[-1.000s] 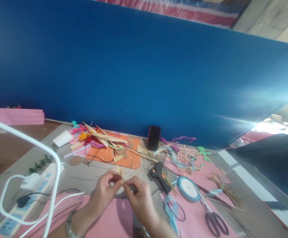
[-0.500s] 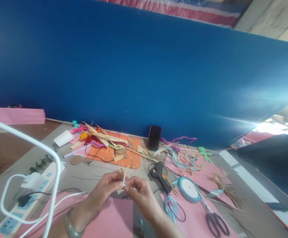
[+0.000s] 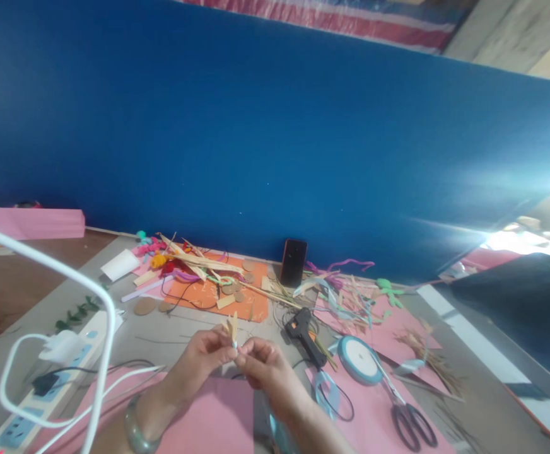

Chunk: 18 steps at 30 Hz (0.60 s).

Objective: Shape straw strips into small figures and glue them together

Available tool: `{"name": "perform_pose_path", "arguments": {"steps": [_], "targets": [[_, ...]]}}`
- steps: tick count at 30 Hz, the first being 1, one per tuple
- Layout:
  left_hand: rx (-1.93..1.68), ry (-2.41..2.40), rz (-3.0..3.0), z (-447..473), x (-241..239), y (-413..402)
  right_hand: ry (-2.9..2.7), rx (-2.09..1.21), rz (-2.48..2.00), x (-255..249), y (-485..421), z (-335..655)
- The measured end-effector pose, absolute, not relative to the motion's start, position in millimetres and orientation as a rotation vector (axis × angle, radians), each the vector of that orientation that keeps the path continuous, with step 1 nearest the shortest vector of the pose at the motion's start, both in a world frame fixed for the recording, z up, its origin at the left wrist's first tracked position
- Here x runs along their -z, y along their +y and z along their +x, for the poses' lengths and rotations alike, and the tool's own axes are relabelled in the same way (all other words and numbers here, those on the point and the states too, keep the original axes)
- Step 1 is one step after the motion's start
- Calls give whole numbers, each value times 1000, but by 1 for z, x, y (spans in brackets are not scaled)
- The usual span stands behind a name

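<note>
Over the front of the table, my left hand (image 3: 204, 353) pinches a small bundle of pale dried straw strips (image 3: 232, 326), whose tips stick up above the fingers. A narrow light blue ribbon (image 3: 234, 344) shows around the bundle's lower part. My right hand (image 3: 266, 366) is closed, thumb against fingers, at that ribbon, and its fingertips meet those of the left. More light blue ribbon hangs below the right wrist. Right of the hands lie a black glue gun (image 3: 307, 337), a ribbon spool (image 3: 360, 360) and scissors with dark handles (image 3: 413, 425).
Pink sheets (image 3: 218, 416) cover part of the table. A phone (image 3: 294, 263) leans against the blue partition (image 3: 256, 126). Craft scraps lie on an orange sheet (image 3: 194, 295). At left, a white cable (image 3: 110, 340) loops above a power strip (image 3: 14, 429).
The straw bundle has turned slightly between my fingers, its tips now showing broader and closer together. My right fingers have shifted a little at the ribbon, and more ribbon shows below the wrist.
</note>
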<state>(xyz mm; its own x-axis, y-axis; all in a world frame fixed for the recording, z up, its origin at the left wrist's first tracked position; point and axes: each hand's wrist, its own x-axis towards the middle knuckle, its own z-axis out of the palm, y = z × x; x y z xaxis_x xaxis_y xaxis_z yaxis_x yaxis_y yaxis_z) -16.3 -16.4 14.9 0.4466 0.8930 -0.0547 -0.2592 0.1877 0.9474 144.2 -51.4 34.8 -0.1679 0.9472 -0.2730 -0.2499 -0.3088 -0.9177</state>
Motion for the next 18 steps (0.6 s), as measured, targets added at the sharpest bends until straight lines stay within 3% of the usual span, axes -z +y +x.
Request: {"name": "perform_pose_path", "arguments": {"steps": [7, 18], "targets": [[-982, 837, 1144, -12, -22, -18, -1334, -1055, -1373, -38, -55, 139], [-1055, 926, 1189, -9, -14, -20, -1403, -899, -1419, -38, -58, 134]]}}
